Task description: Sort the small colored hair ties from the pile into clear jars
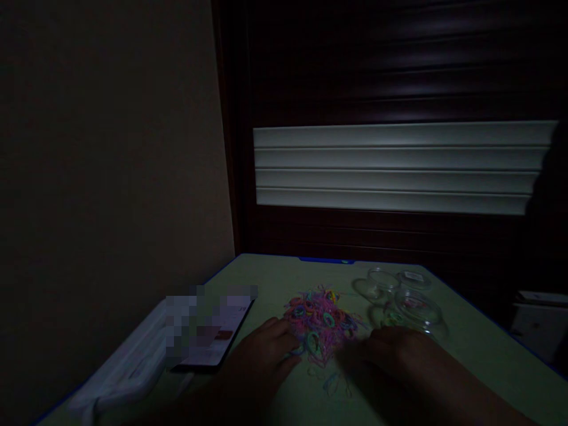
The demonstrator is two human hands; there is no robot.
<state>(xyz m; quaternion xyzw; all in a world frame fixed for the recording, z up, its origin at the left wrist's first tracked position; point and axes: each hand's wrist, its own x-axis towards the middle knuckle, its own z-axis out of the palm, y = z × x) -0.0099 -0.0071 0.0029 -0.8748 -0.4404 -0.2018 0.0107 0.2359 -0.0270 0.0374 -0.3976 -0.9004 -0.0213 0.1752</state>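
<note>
A heap of small colourful elastic hair ties (320, 322), mostly pink with some green, blue and yellow, lies on the pale green table (266, 272). My left hand (271, 349) is at the heap's left edge, with a bluish hair tie (297, 350) between its thumb and fingers. To the right of the heap, my right hand (394, 348) hovers low with its fingers curled. Its fingertips are dark, and anything in them is hidden. A few loose hair ties (335, 383) lie in front of the heap.
Clear round containers (419, 307) stand at the right, one with hair ties inside, and a clear lid (415, 278) lies behind. On the left are a phone or tablet (217, 337) and a white box-like device (128, 361). A wall and a dark slatted panel (390, 234) border the table.
</note>
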